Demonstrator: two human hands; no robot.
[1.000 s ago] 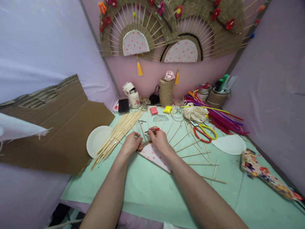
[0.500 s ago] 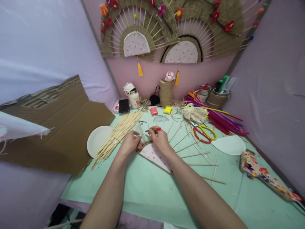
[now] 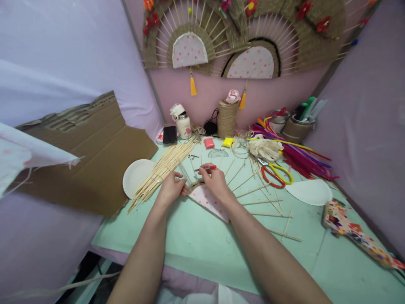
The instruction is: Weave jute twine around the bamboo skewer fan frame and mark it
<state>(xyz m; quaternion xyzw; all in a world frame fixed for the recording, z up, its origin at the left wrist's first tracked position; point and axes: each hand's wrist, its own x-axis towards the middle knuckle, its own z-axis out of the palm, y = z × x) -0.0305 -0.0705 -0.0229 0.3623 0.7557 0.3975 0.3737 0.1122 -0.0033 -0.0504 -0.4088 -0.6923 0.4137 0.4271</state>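
My right hand (image 3: 215, 182) is closed round a red pen (image 3: 209, 167), its dark tip pointing left above bamboo sticks. A clear ruler (image 3: 183, 170) slants down toward a half-round cardboard piece covered in pink-spotted white cloth (image 3: 207, 199). At that piece's left end, my left hand (image 3: 172, 188) has its fingers curled at the ruler's lower part; the exact contact is partly hidden. Thin sticks (image 3: 249, 193) fan out from the half-round piece to the right, some with short sticks lying across their outer ends. My right wrist covers part of the cloth.
A bundle of bamboo sticks (image 3: 164, 173) overlaps a paper plate (image 3: 134, 175) on the left. Scissors (image 3: 274, 177), pipe cleaners (image 3: 303, 158), a cut white plate piece (image 3: 310, 192) and a flowered glue gun (image 3: 351, 232) lie right. Twine (image 3: 227, 118) and a bottle (image 3: 182, 124) stand behind.
The view has shifted, so the table's things appear slightly farther right. My right hand still grips the pen, and both hands stay near the half-round piece.
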